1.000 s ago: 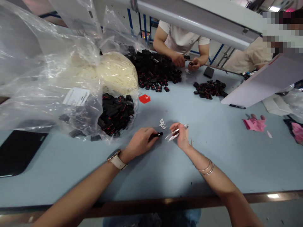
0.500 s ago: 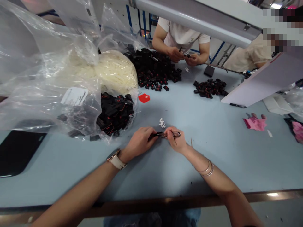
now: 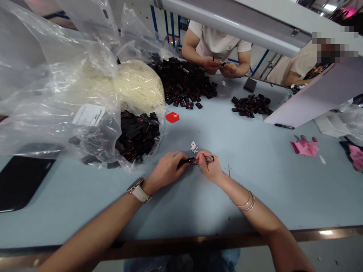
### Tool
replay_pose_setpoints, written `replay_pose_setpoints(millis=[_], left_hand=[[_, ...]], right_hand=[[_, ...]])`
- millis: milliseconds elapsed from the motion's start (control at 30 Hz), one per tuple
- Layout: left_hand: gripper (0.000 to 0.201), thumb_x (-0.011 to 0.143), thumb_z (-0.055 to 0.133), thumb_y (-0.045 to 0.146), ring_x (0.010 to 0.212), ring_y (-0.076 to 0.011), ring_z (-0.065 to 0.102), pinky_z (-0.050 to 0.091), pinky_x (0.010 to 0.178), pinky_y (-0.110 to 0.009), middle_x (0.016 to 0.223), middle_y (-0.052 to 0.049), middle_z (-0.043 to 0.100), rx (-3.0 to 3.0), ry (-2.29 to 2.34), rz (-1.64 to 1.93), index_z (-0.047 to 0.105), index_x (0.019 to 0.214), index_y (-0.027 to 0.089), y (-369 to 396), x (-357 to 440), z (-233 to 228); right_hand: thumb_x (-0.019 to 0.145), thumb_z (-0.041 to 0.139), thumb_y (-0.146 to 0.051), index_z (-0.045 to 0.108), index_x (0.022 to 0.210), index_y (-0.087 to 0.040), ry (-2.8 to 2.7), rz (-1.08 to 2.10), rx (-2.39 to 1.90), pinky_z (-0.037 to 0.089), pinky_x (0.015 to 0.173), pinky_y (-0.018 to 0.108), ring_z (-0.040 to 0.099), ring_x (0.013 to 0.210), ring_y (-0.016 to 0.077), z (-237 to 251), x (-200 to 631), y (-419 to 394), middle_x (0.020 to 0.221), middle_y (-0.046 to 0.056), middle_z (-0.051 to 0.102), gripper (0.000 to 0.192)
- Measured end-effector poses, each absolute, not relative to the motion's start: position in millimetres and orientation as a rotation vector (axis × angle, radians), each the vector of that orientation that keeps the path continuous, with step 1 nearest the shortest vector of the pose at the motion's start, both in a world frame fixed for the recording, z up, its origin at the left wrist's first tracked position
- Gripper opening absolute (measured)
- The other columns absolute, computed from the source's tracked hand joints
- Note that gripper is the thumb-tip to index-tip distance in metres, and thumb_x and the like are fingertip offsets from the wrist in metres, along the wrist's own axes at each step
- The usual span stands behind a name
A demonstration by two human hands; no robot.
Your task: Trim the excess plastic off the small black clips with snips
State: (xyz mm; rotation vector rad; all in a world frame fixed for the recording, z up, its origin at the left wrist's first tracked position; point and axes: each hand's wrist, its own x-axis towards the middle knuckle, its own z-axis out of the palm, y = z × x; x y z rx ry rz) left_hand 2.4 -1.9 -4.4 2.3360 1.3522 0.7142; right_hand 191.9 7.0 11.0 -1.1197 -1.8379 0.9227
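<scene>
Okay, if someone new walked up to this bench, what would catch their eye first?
Probably the big clear bags at left, stuffed with white strands and black parts. Next, the heap of black parts at the far side, where another person works. In front, the left hand and right hand meet over one black part and tweezers.

The desk (image 3: 255,181) is pale blue-grey with a brown front edge. The left hand (image 3: 166,172) grips a small black part (image 3: 185,162); its wrist wears a cream-white strap (image 3: 139,192). The right hand (image 3: 211,170) holds silvery tweezers (image 3: 208,159), with thin metallic bangles (image 3: 246,201) on the wrist. Toward the far left corner, clear bags (image 3: 56,87) show black pieces with red marks (image 3: 136,134) and off-white strands (image 3: 138,87). A red tag (image 3: 172,117) lies near them, and pink cloth (image 3: 304,148) by the right edge.
</scene>
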Motion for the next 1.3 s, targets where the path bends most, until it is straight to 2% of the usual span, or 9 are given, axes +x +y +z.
replay_pose_setpoints(millis=[533, 867, 1300], left_hand=[[0.013, 0.088, 0.051, 0.029, 0.068, -0.0176, 0.056, 0.041, 0.064, -0.03, 0.075, -0.004, 0.062, 2.322, 1.356, 0.725, 0.054, 0.082, 0.019, -1, 0, -9], [0.007, 0.085, 0.056, 0.025, 0.068, -0.0177, 0.057, 0.042, 0.064, -0.03, 0.076, -0.003, 0.062, 2.33, 1.357, 0.714, 0.054, 0.083, 0.019, -2, 2, -7], [0.011, 0.087, 0.054, 0.028, 0.068, -0.0177, 0.057, 0.043, 0.065, -0.03, 0.075, -0.003, 0.063, 2.321, 1.363, 0.706, 0.056, 0.082, 0.019, -2, 2, -6]], right_hand=[[0.085, 0.041, -0.023, 0.048, 0.07, -0.021, -2.093, 0.704, -0.969, 0.037, 0.057, 0.023, 0.044, 0.055, 0.0108, 17, 187, 7, 0.06, -0.002, 0.05, 0.017], [0.089, 0.04, -0.031, 0.055, 0.072, -0.021, -1.92, 0.736, -1.041, 0.041, 0.057, 0.024, 0.052, 0.057, 0.0118, 2, 193, 4, 0.063, 0.0, 0.056, 0.026], [0.088, 0.04, -0.033, 0.051, 0.071, -0.021, -1.888, 0.851, -1.145, 0.039, 0.055, 0.023, 0.046, 0.053, 0.0109, 11, 186, 4, 0.059, -0.002, 0.05, 0.023]])
